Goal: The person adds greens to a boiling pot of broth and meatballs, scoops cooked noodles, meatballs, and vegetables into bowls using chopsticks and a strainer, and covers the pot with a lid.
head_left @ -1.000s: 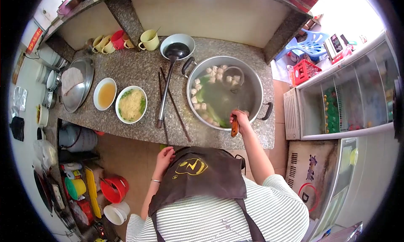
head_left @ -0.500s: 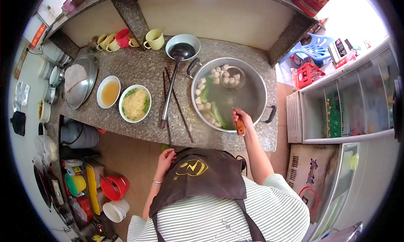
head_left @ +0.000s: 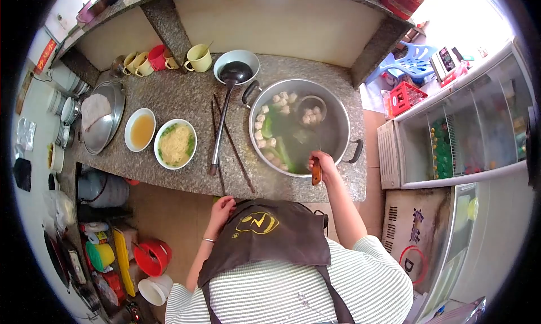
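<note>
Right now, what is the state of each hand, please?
Left hand: fingers curled near the counter edge; grip cannot be told.
Right hand: closed on a wooden handle.

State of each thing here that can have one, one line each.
pot: uncovered, holding liquid, greens and pale pieces
strainer basket: in the pot, pale pieces within it
wooden handle: gripped by the right hand
left hand: near a chopstick end, hold unclear
chopsticks: on the counter
ladle: head in the rear bowl
noodle bowl: filled
left bowl: holding brownish liquid
large yellow cup: upright
</note>
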A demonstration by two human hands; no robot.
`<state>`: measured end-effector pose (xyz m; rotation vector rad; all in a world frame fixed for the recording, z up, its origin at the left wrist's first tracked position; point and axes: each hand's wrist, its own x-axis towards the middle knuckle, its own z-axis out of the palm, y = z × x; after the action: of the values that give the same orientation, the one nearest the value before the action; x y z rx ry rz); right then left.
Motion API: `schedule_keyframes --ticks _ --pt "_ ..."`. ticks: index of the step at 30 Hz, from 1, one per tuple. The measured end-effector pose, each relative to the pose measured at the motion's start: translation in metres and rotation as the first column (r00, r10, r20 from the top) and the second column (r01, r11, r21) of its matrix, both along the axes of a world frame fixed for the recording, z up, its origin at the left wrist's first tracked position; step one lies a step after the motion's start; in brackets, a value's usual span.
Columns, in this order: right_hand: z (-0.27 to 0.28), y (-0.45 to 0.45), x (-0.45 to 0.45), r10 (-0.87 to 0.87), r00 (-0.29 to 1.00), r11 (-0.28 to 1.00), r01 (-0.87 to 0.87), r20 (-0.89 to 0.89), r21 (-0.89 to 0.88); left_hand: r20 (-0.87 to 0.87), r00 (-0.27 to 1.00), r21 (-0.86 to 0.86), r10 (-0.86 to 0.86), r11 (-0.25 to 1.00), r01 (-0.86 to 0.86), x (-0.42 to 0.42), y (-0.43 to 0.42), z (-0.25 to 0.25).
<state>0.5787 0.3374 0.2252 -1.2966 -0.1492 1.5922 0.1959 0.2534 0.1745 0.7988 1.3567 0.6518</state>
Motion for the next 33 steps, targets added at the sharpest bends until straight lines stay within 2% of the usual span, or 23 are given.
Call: schedule_keyframes --ticks 4,6,7,10,14,17,18,19,20,21,22,24,25,26,28,29,30,31,32,33 --pt "-0.008 0.022 -0.005 0.064 0.997 0.998 -0.064 0.033 -0.005 -0.030 0.999 0.019 -0.040 0.999 0.041 0.003 0.005 0.007" --pt "-0.024 0.026 -0.002 -0.018 0.977 0.998 0.030 -0.213 0.053 -0.076 0.996 0.008 -0.045 0.999 0.046 0.002 0.003 0.016" --pt "-0.013 0.020 -0.003 0.006 0.977 0.994 0.018 -0.212 0.108 -0.079 0.996 0.007 -0.038 0.999 0.039 -0.001 0.002 0.013" --pt "0.002 0.000 0.006 0.009 0.961 0.994 0.023 -0.275 0.111 -0.066 0.998 -0.011 -0.003 1.000 0.003 -0.009 -0.009 -0.001" --pt "0.023 -0.033 0.031 0.098 0.995 0.990 -0.097 -0.002 0.103 -0.056 0.997 -0.024 0.044 0.999 -0.045 -0.013 -0.018 0.002" --pt "0.017 -0.052 0.054 0.166 0.944 0.985 -0.170 0.285 -0.012 -0.060 0.997 -0.022 0.039 0.999 -0.040 -0.015 -0.018 -0.003" --pt "0.014 -0.057 0.059 0.164 0.944 0.986 -0.167 0.286 -0.016 -0.055 0.998 -0.016 0.032 0.999 -0.033 -0.015 -0.017 -0.006" --pt "0.019 -0.061 0.061 0.260 0.811 0.964 -0.250 0.524 -0.092 -0.053 0.998 -0.019 0.027 0.999 -0.028 -0.015 -0.016 -0.009" --pt "0.022 -0.065 0.063 0.344 0.609 0.933 -0.307 0.714 -0.188 -0.051 0.999 -0.007 0.016 1.000 -0.016 -0.015 -0.014 -0.012" --pt "0.017 -0.069 0.068 0.416 0.458 0.900 -0.328 0.786 -0.286 -0.049 0.999 0.006 0.003 1.000 -0.003 -0.014 -0.013 -0.016" --pt "0.011 -0.073 0.072 0.414 0.461 0.902 -0.320 0.785 -0.288 -0.049 0.999 0.003 -0.005 1.000 0.005 -0.012 -0.012 -0.017" --pt "-0.001 -0.078 0.079 0.518 0.106 0.805 -0.394 0.849 -0.443 -0.005 1.000 0.087 -0.012 0.996 0.012 -0.010 -0.008 -0.018" --pt "0.047 -0.071 0.057 0.625 0.171 0.748 -0.411 0.762 -0.522 -0.007 1.000 0.087 -0.018 0.996 0.019 -0.010 -0.006 -0.016" --pt "0.047 -0.073 0.057 0.623 0.174 0.751 -0.407 0.762 -0.521 -0.004 1.000 0.074 -0.024 0.997 0.024 -0.009 -0.004 -0.014" --pt "0.045 -0.083 0.056 0.580 0.628 0.815 -0.440 0.519 -0.377 0.000 1.000 0.060 -0.029 0.998 0.029 -0.007 -0.002 -0.012" --pt "0.043 -0.088 0.054 0.517 0.734 0.854 -0.403 0.441 -0.330 -0.005 1.000 0.044 -0.024 0.999 0.025 -0.006 -0.002 -0.011" --pt "0.044 -0.094 0.054 0.519 0.733 0.852 -0.405 0.440 -0.331 -0.011 1.000 0.028 -0.018 0.999 0.018 -0.005 -0.002 -0.010" --pt "0.047 -0.098 0.055 0.423 0.871 0.901 -0.373 0.251 -0.224 -0.011 1.000 0.026 -0.016 1.000 0.016 -0.005 -0.003 -0.009" --pt "0.050 -0.102 0.057 0.318 0.947 0.942 -0.312 0.034 -0.127 -0.017 1.000 0.016 -0.007 1.000 0.007 -0.004 -0.003 -0.009" --pt "0.053 -0.105 0.059 0.297 0.949 0.949 -0.306 -0.109 -0.079 -0.022 1.000 0.007 0.001 1.000 -0.001 -0.004 -0.003 -0.009"
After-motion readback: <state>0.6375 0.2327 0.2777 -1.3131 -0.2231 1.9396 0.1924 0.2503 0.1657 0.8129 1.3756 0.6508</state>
